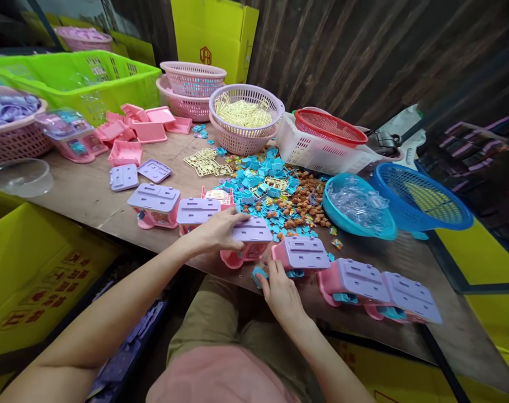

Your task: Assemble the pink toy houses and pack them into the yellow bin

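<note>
I see my left hand (218,230) laid on the lilac lid of a pink toy box (248,242) at the near edge of the tabletop (90,196), fingers (237,215) spread flat over the lid and pressing on it rather than gripping. My right hand (282,292) sits just beside, at the same edge, its fingers pinched narrow on a small blue piece (258,274) by the box's base.

I count six lidded boxes along the near edge: two to the left of the held one (154,206) (197,211), and three to its right (301,254) (355,281) (411,298), the last two touching each other. Two loose lilac lids (124,177) (154,170) lie further in toward the left edge, and behind them is a cluster of open pink trays (147,130); I cannot count these exactly.

In the middle of the tabletop lies one heap of blue bits (258,176) mixed with brown bits (307,201), with cream frames (206,162) just beside it.

Toward the far edge I count three pink baskets (192,75) (183,103) (237,140), the last holding a white basket (254,98) of cream parts. Toward the right edge are one white basket (317,151) with a red one (330,126) in it, one teal bowl (355,215) of clear pieces and one blue basket (422,198). One green crate (78,81) stands at the far left corner.
</note>
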A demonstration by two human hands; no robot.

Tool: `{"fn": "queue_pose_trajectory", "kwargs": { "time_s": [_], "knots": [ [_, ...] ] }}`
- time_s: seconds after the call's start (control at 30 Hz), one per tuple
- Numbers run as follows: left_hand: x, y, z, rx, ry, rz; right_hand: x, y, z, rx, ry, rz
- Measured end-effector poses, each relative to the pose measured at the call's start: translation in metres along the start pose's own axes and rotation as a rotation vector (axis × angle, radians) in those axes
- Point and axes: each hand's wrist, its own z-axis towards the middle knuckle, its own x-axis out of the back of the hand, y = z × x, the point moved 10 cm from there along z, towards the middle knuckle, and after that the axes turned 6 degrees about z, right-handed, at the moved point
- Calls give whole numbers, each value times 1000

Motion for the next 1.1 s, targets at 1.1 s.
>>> {"fn": "queue_pose_trajectory", "kwargs": {
  "time_s": [1.1],
  "knots": [
    [-54,-24,-32,118,434,-670,21,7,-45,70,373,-93]
  ]
}}
